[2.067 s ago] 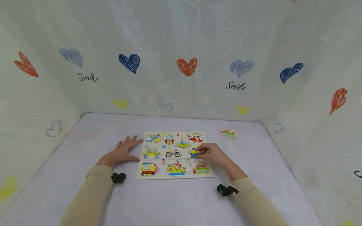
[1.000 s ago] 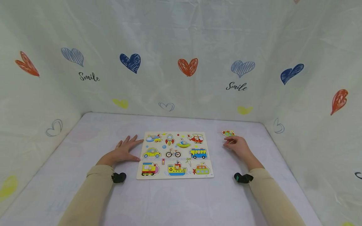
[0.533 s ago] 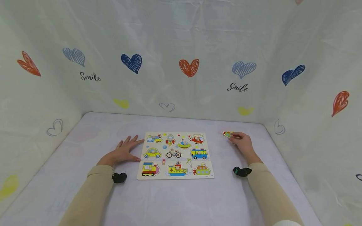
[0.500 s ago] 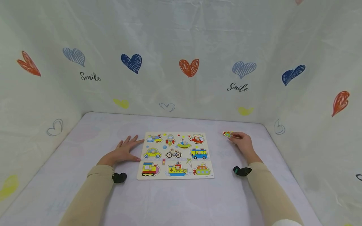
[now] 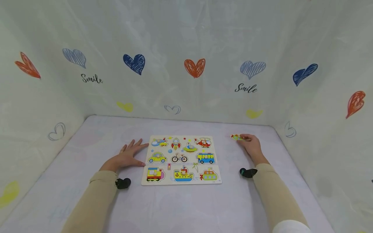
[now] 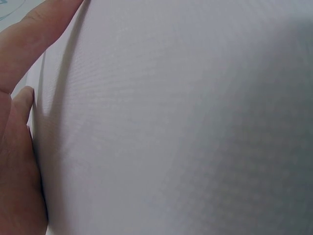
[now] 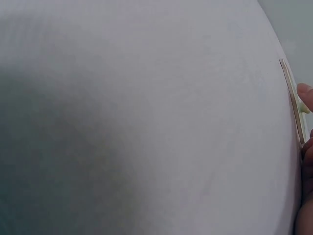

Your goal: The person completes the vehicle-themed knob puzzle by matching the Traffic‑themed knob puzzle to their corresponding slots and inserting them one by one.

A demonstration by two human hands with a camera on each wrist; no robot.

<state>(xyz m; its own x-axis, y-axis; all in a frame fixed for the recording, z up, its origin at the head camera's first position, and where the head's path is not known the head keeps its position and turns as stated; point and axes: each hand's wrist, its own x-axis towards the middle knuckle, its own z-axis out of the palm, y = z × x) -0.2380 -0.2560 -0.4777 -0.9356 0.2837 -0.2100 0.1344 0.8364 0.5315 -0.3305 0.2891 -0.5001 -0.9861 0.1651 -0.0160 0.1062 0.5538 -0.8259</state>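
A white knobbed puzzle board (image 5: 172, 183) with colourful vehicle pictures lies flat on the table. My left hand (image 5: 126, 156) rests on the table with fingers spread, its index fingertip and thumb touching the board's left edge. To the right of the board, my right hand (image 5: 253, 147) pinches a green submarine puzzle piece (image 5: 235, 137), whose right part the fingers cover. Seen edge-on in the right wrist view, this puzzle piece (image 7: 292, 100) has a small knob (image 7: 304, 107) between the fingers. The submarine picture (image 5: 209, 175) at the board's lower right shows no knob.
Several knobbed pieces sit in the board, among them a bus (image 5: 205, 158), a ship (image 5: 184, 175) and a train (image 5: 155, 174). The pale tabletop (image 5: 180, 207) ends at a white curtain (image 5: 172, 87) printed with hearts.
My right hand has left the bus piece on the board, moved right to the submarine piece and taken hold of it. My left hand has stayed at the board's left edge.
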